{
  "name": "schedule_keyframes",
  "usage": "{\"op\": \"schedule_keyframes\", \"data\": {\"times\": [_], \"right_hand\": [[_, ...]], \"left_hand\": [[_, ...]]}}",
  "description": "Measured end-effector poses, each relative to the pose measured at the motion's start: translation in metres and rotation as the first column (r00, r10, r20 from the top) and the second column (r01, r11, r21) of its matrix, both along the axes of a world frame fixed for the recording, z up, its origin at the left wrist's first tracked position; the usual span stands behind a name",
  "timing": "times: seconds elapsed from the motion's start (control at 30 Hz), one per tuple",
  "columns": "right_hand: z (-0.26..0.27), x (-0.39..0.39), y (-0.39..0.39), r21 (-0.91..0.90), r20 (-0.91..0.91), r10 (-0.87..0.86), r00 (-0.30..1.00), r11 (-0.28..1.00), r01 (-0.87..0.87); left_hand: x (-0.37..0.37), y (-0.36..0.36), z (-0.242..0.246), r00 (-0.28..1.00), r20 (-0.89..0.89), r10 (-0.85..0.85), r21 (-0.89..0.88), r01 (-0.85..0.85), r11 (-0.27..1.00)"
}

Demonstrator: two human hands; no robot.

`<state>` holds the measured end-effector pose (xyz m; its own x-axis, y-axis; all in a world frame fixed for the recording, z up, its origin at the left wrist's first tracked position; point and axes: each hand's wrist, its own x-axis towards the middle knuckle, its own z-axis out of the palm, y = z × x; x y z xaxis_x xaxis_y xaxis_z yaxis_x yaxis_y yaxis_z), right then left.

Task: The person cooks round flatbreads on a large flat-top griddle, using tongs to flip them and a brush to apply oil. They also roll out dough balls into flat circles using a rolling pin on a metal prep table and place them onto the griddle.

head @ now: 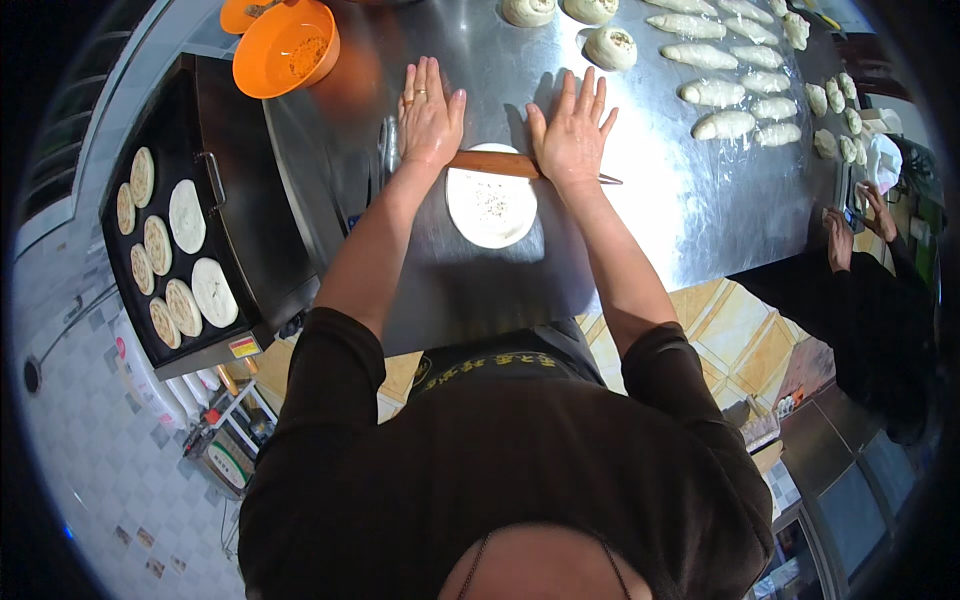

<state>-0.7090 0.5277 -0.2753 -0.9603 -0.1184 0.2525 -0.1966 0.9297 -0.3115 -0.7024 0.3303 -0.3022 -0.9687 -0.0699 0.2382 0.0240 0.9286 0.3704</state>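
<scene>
A round, flat piece of dough (492,206) with dark specks in its middle lies on the steel table before me. Across its far part rests a wooden rolling pin (496,163) with tapered ends. My left hand (431,120) lies flat over the pin's left end, fingers stretched forward, with rings on it. Over the right part of the pin is my right hand (574,135), palm down with fingers spread, the thin tip showing past the wrist. Neither hand's fingers are curled around the pin.
An orange bowl (285,49) stands at the far left. Left of the table, a griddle (172,262) holds several flatbreads. Coiled dough rounds (610,49) and oblong dough pieces (724,125) lie at the far right. A co-worker's hands (840,238) are at the table's right end.
</scene>
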Motion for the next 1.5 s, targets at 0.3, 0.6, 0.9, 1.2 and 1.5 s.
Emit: {"op": "schedule_keyframes", "data": {"times": [0.3, 0.6, 0.9, 1.2, 1.5], "right_hand": [[0.007, 0.168, 0.050, -0.121, 0.313, 0.358, 0.880, 0.934, -0.337], [0.074, 0.176, 0.074, -0.182, 0.144, 0.479, 0.866, 0.873, -0.453], [0.009, 0.062, 0.037, 0.023, 0.134, 0.106, 0.985, 0.994, -0.110], [0.002, 0.153, 0.044, 0.080, 0.392, 0.236, 0.889, 0.954, -0.289], [0.009, 0.168, 0.047, -0.046, 0.374, 0.321, 0.870, 0.944, -0.328]], "left_hand": [[0.101, 0.023, 0.030, 0.923, 0.357, -0.146, 0.306, 0.032, 0.952], [0.100, 0.012, 0.086, 0.640, 0.711, -0.291, 0.590, -0.318, 0.742], [0.061, 0.027, 0.002, 0.996, 0.092, -0.009, 0.033, 0.006, 0.999], [0.140, 0.025, 0.014, 0.963, 0.227, -0.147, 0.030, 0.144, 0.989], [0.164, 0.023, 0.009, 0.945, 0.293, -0.147, 0.028, 0.145, 0.989]]}}
